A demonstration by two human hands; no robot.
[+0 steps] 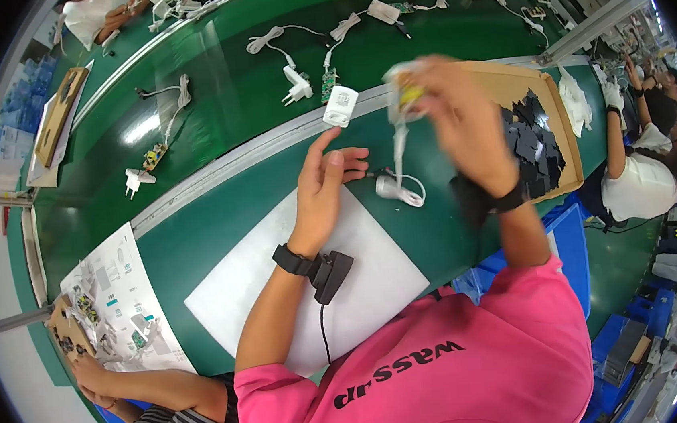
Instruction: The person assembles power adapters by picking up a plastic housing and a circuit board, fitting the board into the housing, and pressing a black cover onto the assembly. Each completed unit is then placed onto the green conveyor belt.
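My left hand (322, 185) is over the white sheet with its fingers apart and nothing in them. Its index fingertip comes close to a white adapter housing (340, 107) on the metal edge of the line; whether they touch I cannot tell. Raised to the right, my right hand (464, 124) grips a power adapter circuit board (409, 92) with a yellow part and something pale around it, blurred by motion. A white cable (399, 154) hangs from it to a bundled coil (398, 192) on the green bench.
A cardboard tray (570, 143) of black pieces stands at the right. White paper (225, 294) covers the bench before me. Adapters with cables (295, 86) lie along the green line beyond. A co-worker's arm (156, 384) is at lower left, and a blue bin (569, 252) at right.
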